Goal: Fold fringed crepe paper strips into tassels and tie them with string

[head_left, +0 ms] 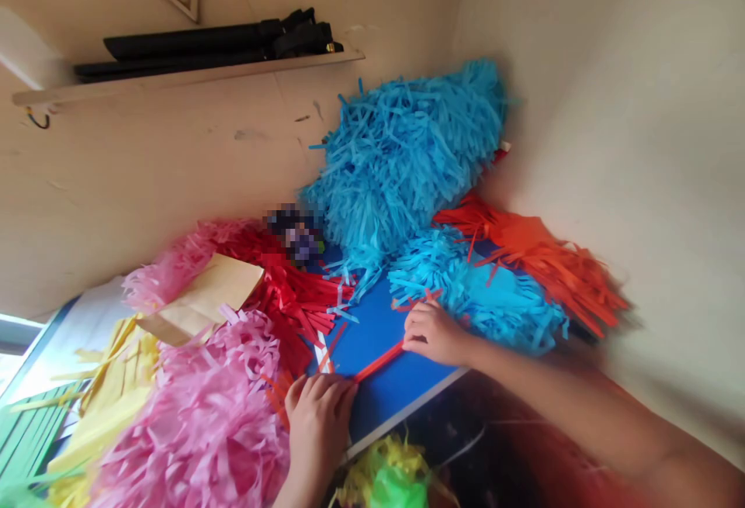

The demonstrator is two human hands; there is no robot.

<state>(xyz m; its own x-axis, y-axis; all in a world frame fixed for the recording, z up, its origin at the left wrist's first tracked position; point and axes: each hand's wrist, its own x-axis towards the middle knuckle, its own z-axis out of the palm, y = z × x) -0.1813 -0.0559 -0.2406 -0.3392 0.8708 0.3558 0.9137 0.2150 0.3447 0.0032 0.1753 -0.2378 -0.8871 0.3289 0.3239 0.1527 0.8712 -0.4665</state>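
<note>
A thin red paper strip [379,361] lies stretched across the blue table top [378,322]. My left hand [317,407] pinches its near end at the table's front edge, fingers pressed together. My right hand [431,332] grips the strip's far end with curled fingers, right next to a heap of blue shredded paper [471,298]. Pink shredded paper [203,415] lies just left of my left hand.
A large blue fringe pile [407,151] fills the corner, with orange fringe [541,260] to the right and red fringe [291,291] and a brown paper envelope [203,298] to the left. Yellow strips [110,392] lie far left. A wall shelf carries a black tripod [215,39].
</note>
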